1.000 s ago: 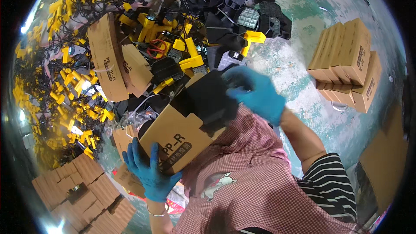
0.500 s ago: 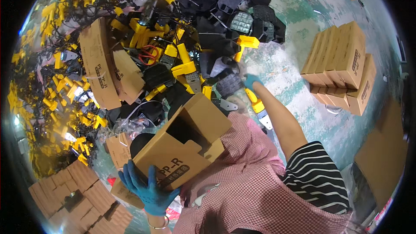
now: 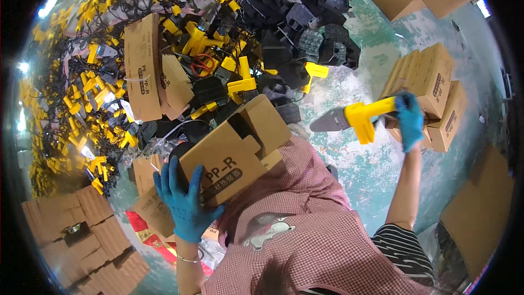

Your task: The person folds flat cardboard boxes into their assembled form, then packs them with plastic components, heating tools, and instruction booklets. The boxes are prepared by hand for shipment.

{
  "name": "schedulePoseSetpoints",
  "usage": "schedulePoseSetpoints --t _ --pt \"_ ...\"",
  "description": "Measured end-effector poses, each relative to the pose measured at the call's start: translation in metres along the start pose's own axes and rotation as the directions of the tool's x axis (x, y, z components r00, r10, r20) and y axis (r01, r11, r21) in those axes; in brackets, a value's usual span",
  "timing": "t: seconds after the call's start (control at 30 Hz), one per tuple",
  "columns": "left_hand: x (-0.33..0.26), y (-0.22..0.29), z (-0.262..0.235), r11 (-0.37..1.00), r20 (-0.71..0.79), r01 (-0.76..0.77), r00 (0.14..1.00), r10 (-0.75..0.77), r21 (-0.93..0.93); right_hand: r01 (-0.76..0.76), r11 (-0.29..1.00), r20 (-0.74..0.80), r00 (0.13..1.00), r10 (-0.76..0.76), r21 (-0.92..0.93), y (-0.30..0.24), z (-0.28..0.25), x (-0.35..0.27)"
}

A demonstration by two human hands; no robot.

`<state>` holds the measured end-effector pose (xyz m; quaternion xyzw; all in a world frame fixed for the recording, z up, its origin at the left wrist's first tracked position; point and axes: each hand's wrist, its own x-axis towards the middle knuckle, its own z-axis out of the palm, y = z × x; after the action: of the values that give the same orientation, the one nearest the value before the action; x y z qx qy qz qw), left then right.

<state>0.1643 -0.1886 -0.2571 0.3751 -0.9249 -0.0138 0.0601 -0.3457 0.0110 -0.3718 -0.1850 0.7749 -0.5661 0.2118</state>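
My right hand (image 3: 410, 123), in a blue glove, is closed round the handle end of a yellow pipe welding iron (image 3: 363, 116). The iron lies nearly level above the floor at my right, its flat grey metal plate pointing left. An open cardboard box (image 3: 226, 158) rests tilted against my lap, its flaps out and the inside dark. Against the lower left side of this box presses my gloved left hand (image 3: 188, 205), fingers spread along the panel, holding it steady. What the box contains, if anything, is hidden.
Yellow irons with black cords (image 3: 103, 95) heap up at the left. Black plastic pieces (image 3: 308, 41) are piled at the top middle. Closed cartons (image 3: 431, 79) stand stacked at the right. Empty-looking open cartons (image 3: 143, 71) lie on the heap; flat boxes (image 3: 65, 213) cover the lower left.
My right hand has swung from the floor beside the black pieces to the right, lifting the yellow welding iron. My left hand stays on the box.
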Motion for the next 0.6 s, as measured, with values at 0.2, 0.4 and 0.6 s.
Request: schedulePoseSetpoints --t 0.2,0.4,0.6 --pt "0.001 0.005 0.001 0.996 -0.047 -0.080 0.996 0.078 -0.036 0.093 0.976 -0.212 0.976 -0.050 0.197 -0.090 -0.027 -0.039" --pt "0.000 0.020 -0.008 0.984 -0.112 -0.179 0.978 0.175 -0.023 0.150 0.955 -0.068 0.988 -0.137 0.256 -0.103 0.032 -0.047" --pt "0.007 0.040 -0.006 0.973 -0.113 -0.202 0.975 0.189 -0.112 -0.121 0.909 0.194 0.980 0.046 0.398 -0.082 0.126 -0.069"
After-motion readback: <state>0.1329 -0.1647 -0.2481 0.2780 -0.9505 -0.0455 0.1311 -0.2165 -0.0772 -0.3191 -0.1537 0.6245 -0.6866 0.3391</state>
